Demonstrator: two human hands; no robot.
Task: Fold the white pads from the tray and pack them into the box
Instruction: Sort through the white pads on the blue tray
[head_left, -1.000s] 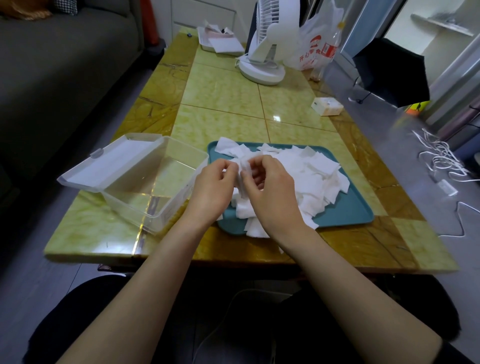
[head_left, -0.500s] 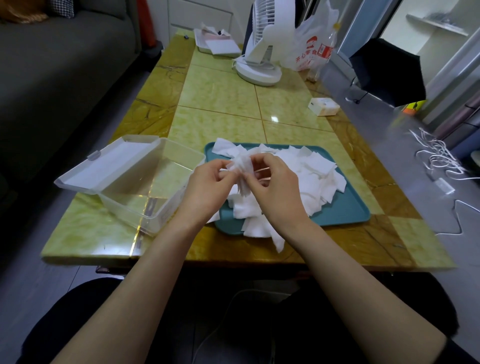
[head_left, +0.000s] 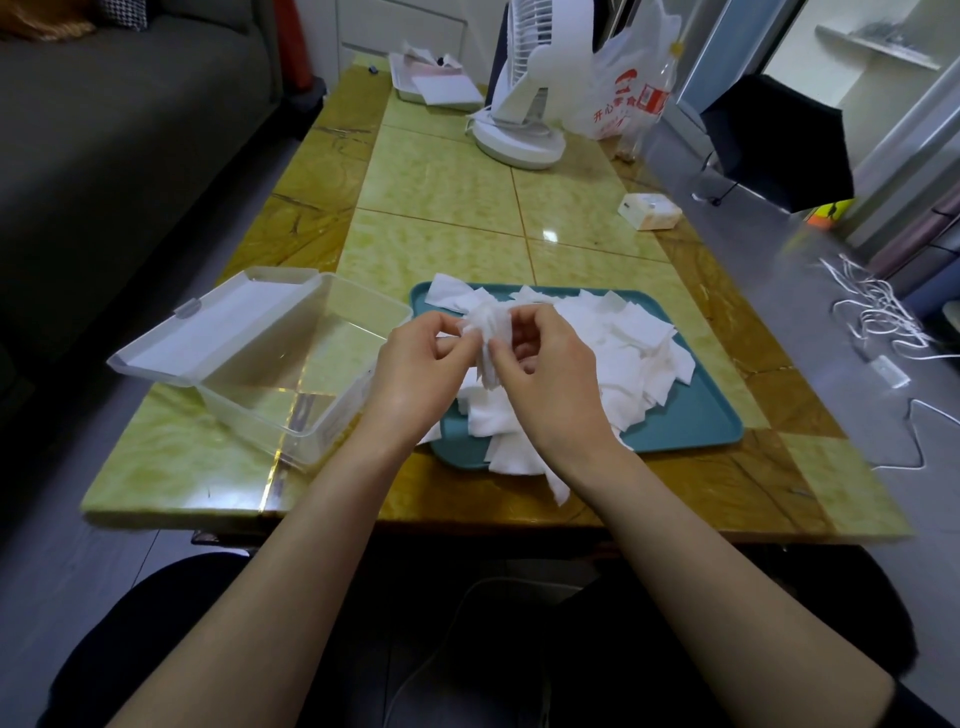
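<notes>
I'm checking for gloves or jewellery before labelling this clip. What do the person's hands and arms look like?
Both are bare: the left hand and right hand wear no gloves, and no ring, watch or bracelet shows. The forearms are uncovered, with no sleeve on them as far as the frame shows.

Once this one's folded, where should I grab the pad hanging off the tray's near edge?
Probably pinch the overhanging pad by its free corner, coming from your side of the tray with the right hand: that corner juts past the rim, with nothing lying on it.
</notes>
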